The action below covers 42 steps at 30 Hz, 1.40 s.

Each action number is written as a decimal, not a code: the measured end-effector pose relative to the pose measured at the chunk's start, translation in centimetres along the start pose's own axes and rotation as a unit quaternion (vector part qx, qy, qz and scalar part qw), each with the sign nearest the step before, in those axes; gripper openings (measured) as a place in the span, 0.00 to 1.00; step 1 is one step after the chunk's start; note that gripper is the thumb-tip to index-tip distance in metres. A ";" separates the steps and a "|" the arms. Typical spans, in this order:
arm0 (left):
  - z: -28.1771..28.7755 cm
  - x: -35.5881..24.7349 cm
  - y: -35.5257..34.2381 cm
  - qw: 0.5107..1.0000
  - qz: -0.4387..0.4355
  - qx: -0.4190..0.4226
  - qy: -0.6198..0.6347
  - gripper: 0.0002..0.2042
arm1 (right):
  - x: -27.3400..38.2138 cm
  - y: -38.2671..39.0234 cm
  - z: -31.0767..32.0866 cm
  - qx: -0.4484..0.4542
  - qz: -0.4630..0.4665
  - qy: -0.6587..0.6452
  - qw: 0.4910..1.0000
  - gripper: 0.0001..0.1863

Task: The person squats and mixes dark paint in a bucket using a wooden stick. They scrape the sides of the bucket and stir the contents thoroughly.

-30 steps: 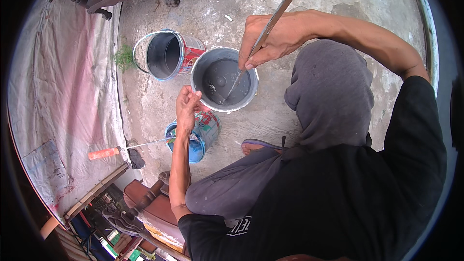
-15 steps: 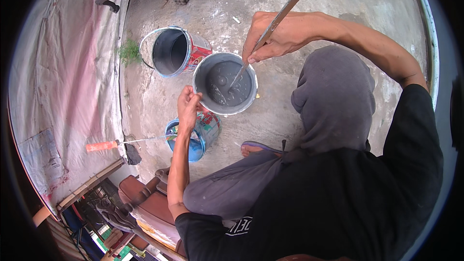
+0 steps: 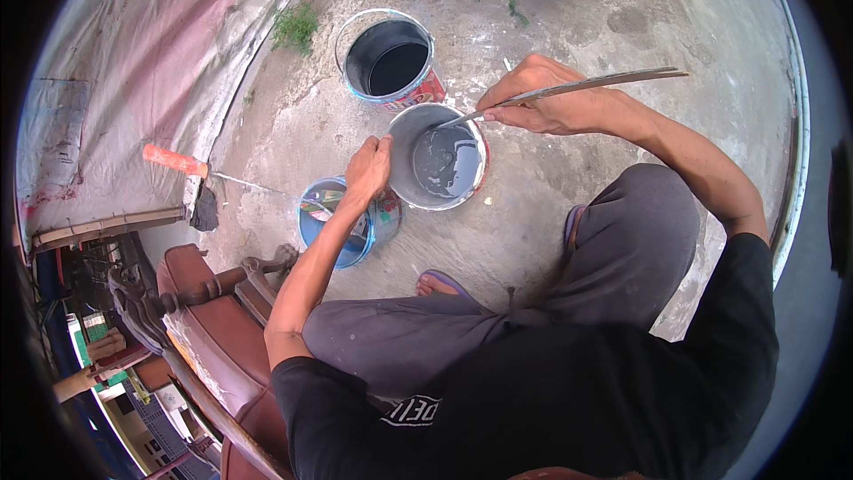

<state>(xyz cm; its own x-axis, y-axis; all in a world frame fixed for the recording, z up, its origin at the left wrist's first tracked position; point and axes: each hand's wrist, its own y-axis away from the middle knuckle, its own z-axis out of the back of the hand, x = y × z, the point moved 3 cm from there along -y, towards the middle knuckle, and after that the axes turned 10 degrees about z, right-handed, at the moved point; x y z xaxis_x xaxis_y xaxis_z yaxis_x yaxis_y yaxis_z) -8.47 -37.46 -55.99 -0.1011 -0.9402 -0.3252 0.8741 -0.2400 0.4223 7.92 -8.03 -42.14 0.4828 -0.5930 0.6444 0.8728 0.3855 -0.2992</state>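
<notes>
Pale cloth (image 3: 133, 62), 1 pc. w/ pink stains, is the farthest to the left of the L grip. Then comes 1 orange-handled tool (image 3: 175, 160), well apart from the same grip; its thin rod points toward the buckets, of which I count 3. 1 brown chair (image 3: 213, 338) stands lower left of the L grip. The blue bucket (image 3: 384, 224), 1 of the 3, is just below the L hand (image 3: 369, 167), partly behind the wrist. This hand is closed at the rim of the paint bucket (image 3: 402, 167), w/ fingertips mostly hidden. The paint bucket, holding grey liquid, is directly to the right of this grip, and lower left of the other one. The red bucket (image 3: 430, 92), w/ dark liquid and 1 wire handle, is above the L grip. Farthest right, the R hand (image 3: 533, 100) has fingers pinched tight, approx. no gap, around 1 flat stick (image 3: 613, 80); its lower end is inside the paint bucket.
</notes>
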 end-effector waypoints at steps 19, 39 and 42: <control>0.0 -4.8 3.3 0.939 -0.063 0.139 0.307 0.17 | 0.7 2.2 2.5 0.024 -0.027 -0.065 0.997 0.13; -0.5 -7.9 4.6 0.895 -0.061 0.287 0.336 0.15 | -2.4 10.5 3.0 -0.072 -0.219 -0.166 0.959 0.18; -0.2 -8.1 4.9 0.909 -0.047 0.291 0.295 0.12 | -2.7 9.9 3.2 -0.088 -0.172 -0.076 0.978 0.17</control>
<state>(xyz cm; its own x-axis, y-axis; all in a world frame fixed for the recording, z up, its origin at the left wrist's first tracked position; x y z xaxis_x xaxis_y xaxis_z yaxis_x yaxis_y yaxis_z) -3.27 -30.98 -51.40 0.2605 -0.6574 -0.7071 0.4574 -0.5610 0.6900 15.03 -0.33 -44.58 0.1549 -0.5496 0.8210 0.9868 0.0464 -0.1551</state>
